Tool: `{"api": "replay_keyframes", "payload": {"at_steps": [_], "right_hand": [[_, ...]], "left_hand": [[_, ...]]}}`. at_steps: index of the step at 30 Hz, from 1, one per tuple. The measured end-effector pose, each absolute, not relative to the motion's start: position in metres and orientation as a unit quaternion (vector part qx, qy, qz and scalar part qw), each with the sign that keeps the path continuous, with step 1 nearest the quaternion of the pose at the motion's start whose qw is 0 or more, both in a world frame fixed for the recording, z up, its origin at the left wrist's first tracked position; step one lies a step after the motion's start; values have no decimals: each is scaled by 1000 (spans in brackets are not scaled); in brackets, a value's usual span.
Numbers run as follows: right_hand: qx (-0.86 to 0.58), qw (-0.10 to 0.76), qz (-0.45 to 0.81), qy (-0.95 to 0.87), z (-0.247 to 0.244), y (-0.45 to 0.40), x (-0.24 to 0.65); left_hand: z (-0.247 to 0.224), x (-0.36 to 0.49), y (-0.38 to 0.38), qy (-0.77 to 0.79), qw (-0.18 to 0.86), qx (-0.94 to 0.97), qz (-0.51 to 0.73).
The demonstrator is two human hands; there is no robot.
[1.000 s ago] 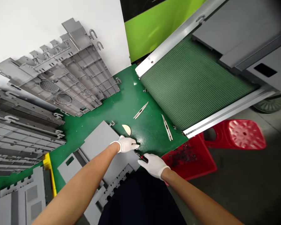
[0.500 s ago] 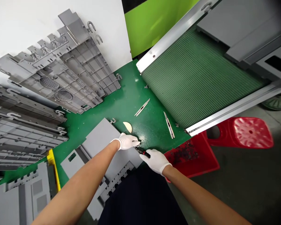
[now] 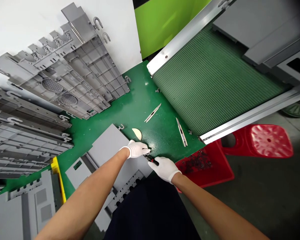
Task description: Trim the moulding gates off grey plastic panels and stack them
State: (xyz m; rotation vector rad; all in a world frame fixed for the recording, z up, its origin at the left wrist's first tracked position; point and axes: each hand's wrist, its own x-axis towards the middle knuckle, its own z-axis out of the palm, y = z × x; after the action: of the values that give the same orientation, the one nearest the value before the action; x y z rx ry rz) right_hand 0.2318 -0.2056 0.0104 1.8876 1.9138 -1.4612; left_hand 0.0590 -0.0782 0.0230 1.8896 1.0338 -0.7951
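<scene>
A grey plastic panel point(image 3: 110, 143) lies close in front of me, partly under my left forearm. My left hand point(image 3: 138, 149), in a white glove, rests at its right edge, fingers closed around a small hook-shaped plastic tab point(image 3: 147, 154) that they mostly hide. In my gloved right hand point(image 3: 165, 169) is a pair of cutting pliers point(image 3: 153, 160) with black and red handles; its jaws meet the tab beside my left fingertips. Whether the jaws are closed I cannot tell. Dark crumbs are scattered on the green tabletop point(image 3: 130, 110) just beyond.
Two utility knives point(image 3: 153, 112) point(image 3: 181, 132) and a cream half-round piece point(image 3: 137, 134) lie on the table. Ribbed panels point(image 3: 77, 73) lean at the left. A green conveyor belt point(image 3: 215, 80) is at right, above a red bin point(image 3: 215, 170) of dark scraps and a red stool point(image 3: 270, 140).
Both hands stay at the panel's right edge. The pliers and right hand have shifted very slightly; the whole view has moved a little.
</scene>
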Motion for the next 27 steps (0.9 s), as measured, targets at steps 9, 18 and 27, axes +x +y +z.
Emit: {"api": "replay_keyframes", "payload": {"at_steps": [9,18,27], "right_hand": [[618,64,-472,625,9,-207,228],[610,116,-451,642,5,-203,225],[571,135,-426,689,5,-191,235]], "left_hand": [[24,59,-78,415,413,748,-314],[25,60,-78,423,413,742,-317],[26,63,-78,422,407,736,-339]]}}
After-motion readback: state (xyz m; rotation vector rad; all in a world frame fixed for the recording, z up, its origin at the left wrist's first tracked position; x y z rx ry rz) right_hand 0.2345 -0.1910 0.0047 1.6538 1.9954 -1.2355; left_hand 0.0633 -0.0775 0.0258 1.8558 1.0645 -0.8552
